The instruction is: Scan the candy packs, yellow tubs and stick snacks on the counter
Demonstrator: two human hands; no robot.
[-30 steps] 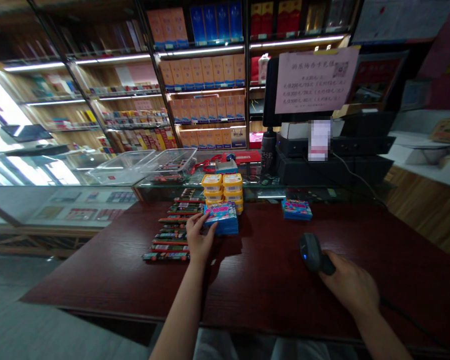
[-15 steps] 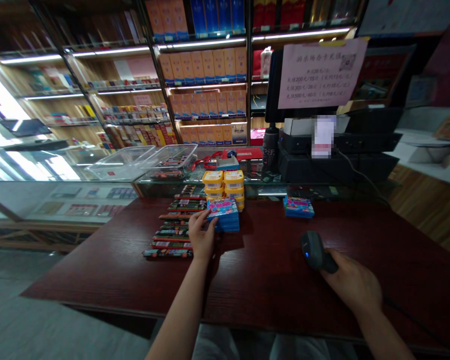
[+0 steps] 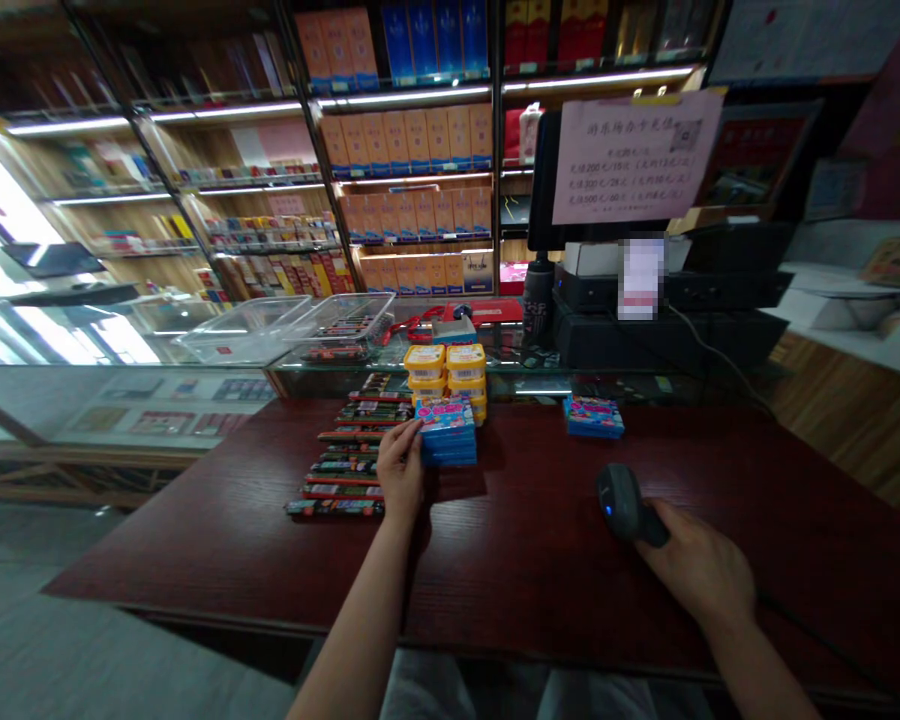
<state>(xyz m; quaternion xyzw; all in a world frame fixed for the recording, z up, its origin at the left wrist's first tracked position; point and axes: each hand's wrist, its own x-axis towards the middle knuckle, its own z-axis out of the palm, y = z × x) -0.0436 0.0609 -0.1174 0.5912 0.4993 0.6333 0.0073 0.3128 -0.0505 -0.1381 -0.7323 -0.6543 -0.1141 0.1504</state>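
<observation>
A stack of flat blue boxes with pink lettering [image 3: 448, 440] stands on the dark red table, in front of yellow-lidded tubs [image 3: 465, 365]. My left hand [image 3: 401, 468] is closed at the stack's left edge, thumb and fingertips close together against an upper box. Left of that hand lies a row of long, slim dark packets [image 3: 337, 491]. On the right, my right hand [image 3: 705, 565] grips a dark handheld barcode scanner [image 3: 621, 503] by its handle, its blue light lit. Beyond the scanner sits a smaller stack of similar blue boxes [image 3: 594, 417].
Behind the table runs a glass counter with clear plastic bins [image 3: 345, 322] and a small open box [image 3: 454, 330]. A monitor bearing a pink paper sign [image 3: 634, 158] and black register equipment [image 3: 600, 335] stand back right. Shelves of boxed goods [image 3: 412, 140] line the wall.
My left thumb has shifted from the front of the blue stack to its left edge. The right hand still holds the scanner in nearly the same spot; the view has tilted slightly.
</observation>
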